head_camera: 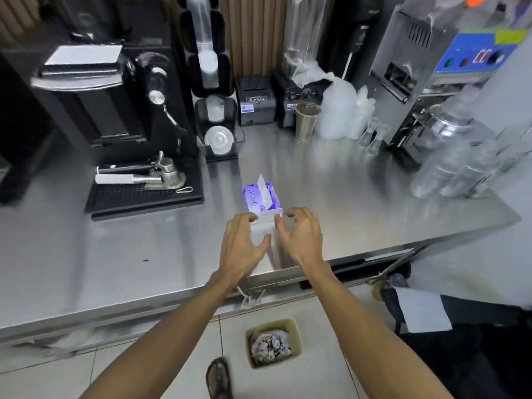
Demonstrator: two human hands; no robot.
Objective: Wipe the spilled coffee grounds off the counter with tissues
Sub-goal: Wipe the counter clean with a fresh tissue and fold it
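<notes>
A purple and white tissue box (260, 198) lies on the steel counter (115, 254), with one white tissue sticking up from its slot. My left hand (243, 244) and my right hand (300, 236) flank the near end of the box. The fingers of both are spread and curled, the fingertips at or just off the box's near corners, and neither hand holds anything. A small dark speck (145, 260) lies on the counter to the left of my hands. No other grounds show on the blurred surface.
A black coffee machine (95, 90) with a drip tray (144, 191) stands at the back left, with a cup and lid dispenser (214, 82) beside it. Jars and glasses (454, 156) crowd the right. On the floor below, a small bin (273, 342) holds crumpled tissues.
</notes>
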